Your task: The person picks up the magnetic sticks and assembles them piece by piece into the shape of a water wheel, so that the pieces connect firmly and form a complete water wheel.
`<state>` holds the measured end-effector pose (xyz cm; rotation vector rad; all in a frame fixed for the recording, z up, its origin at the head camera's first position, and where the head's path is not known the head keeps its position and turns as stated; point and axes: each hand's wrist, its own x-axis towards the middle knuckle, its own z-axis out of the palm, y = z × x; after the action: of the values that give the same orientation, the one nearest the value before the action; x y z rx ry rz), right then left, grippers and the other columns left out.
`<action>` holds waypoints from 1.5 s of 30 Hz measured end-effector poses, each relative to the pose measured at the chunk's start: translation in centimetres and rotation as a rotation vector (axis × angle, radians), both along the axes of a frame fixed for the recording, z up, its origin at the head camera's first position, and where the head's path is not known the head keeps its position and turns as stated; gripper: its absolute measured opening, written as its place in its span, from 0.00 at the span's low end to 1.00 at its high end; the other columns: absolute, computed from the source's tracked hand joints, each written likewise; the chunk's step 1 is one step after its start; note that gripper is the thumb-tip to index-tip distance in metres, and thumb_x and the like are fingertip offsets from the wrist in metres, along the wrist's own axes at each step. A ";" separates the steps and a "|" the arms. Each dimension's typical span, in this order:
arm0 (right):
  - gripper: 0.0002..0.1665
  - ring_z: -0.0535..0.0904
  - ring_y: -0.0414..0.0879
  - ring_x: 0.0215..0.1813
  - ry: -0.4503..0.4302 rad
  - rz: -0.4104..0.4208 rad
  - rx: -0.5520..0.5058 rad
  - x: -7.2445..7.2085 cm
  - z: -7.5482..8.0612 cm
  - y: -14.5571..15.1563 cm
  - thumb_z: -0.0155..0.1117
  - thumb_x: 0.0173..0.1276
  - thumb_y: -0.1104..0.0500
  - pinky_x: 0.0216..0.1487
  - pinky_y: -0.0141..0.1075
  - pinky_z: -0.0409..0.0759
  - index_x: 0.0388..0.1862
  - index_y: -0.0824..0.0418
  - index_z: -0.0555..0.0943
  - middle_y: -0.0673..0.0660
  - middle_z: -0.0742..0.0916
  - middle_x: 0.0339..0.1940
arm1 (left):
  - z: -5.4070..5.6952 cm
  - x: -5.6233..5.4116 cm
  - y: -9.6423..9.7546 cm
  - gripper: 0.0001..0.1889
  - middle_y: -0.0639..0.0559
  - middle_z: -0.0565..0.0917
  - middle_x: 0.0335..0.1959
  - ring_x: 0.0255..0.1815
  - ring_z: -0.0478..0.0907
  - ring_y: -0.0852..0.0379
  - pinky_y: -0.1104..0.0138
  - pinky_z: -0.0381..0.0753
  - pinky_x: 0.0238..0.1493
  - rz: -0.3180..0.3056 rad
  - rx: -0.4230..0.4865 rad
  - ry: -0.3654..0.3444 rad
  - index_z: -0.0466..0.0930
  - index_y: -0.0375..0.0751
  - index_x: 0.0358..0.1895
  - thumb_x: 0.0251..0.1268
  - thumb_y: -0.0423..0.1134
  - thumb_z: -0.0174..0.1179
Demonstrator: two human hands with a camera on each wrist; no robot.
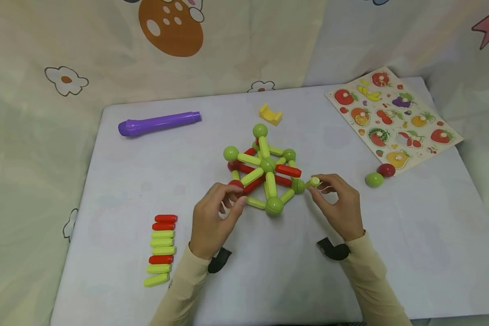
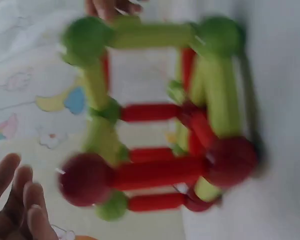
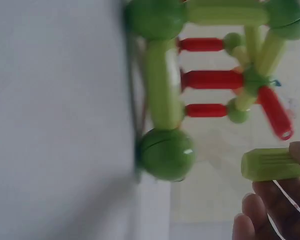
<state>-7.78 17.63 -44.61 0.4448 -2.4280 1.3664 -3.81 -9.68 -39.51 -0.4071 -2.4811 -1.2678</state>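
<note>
A wheel-like construction of magnetic-looking rods and balls stands mid-table, with a green hub ball (image 1: 267, 165) and green and red spokes. My left hand (image 1: 216, 217) is beside its red ball (image 1: 236, 184); in the left wrist view the loose fingers (image 2: 27, 205) are apart from the upper red ball (image 2: 85, 179). My right hand (image 1: 339, 206) pinches a light-green rod (image 3: 272, 164) between thumb and fingers, right of the construction. One red spoke (image 3: 275, 112) runs from the hub to a free end. Below it, a green ball (image 3: 167, 154) rests at table level.
Loose red and green rods (image 1: 163, 242) lie in a column at left. A purple stick (image 1: 159, 123) and yellow curved block (image 1: 270, 115) lie behind. At right are a fruit picture board (image 1: 395, 118), a green ball (image 1: 374, 179) and a red ball (image 1: 386, 170).
</note>
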 end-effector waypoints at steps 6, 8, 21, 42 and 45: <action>0.18 0.80 0.43 0.38 -0.096 0.049 0.082 -1.3 -1.5 -0.2 0.72 0.57 0.67 0.40 0.28 0.77 0.47 0.62 0.81 0.53 0.85 0.40 | -2.3 -1.5 -0.4 0.17 0.46 0.75 0.43 0.46 0.72 0.51 0.62 0.78 0.44 0.110 -0.147 0.061 0.78 0.38 0.49 0.60 0.42 0.66; 0.18 0.80 0.44 0.39 -0.117 0.054 0.098 -1.4 -1.6 -0.5 0.72 0.57 0.66 0.40 0.30 0.78 0.47 0.62 0.81 0.53 0.85 0.40 | -2.7 -1.7 -0.3 0.20 0.46 0.75 0.45 0.48 0.72 0.52 0.62 0.79 0.46 0.104 -0.158 0.031 0.77 0.38 0.52 0.59 0.41 0.67; 0.20 0.80 0.45 0.40 -0.163 0.036 0.123 -1.4 -1.7 -0.4 0.70 0.60 0.64 0.40 0.38 0.80 0.51 0.62 0.78 0.55 0.84 0.45 | -3.2 -2.2 -0.3 0.15 0.49 0.77 0.44 0.43 0.76 0.57 0.64 0.80 0.43 0.052 -0.134 -0.043 0.76 0.39 0.51 0.64 0.41 0.62; 0.20 0.75 0.65 0.44 -0.339 -0.301 0.451 -1.3 -0.9 7.9 0.61 0.64 0.67 0.42 0.57 0.74 0.55 0.70 0.76 0.72 0.76 0.49 | -4.0 -2.5 0.1 0.19 0.49 0.80 0.45 0.46 0.77 0.58 0.63 0.80 0.46 0.004 -0.074 -0.100 0.74 0.38 0.57 0.65 0.39 0.61; 0.20 0.77 0.55 0.43 -0.250 -0.165 0.294 -1.6 -0.7 6.5 0.65 0.62 0.69 0.44 0.41 0.79 0.53 0.67 0.77 0.64 0.78 0.47 | -4.0 -2.5 0.2 0.19 0.49 0.80 0.45 0.46 0.77 0.58 0.62 0.80 0.47 0.006 -0.066 -0.102 0.74 0.38 0.57 0.65 0.37 0.62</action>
<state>-9.43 24.15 -45.32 0.1405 -2.8129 1.0548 -6.29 -9.50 -43.53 -0.3590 -2.6129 -1.2363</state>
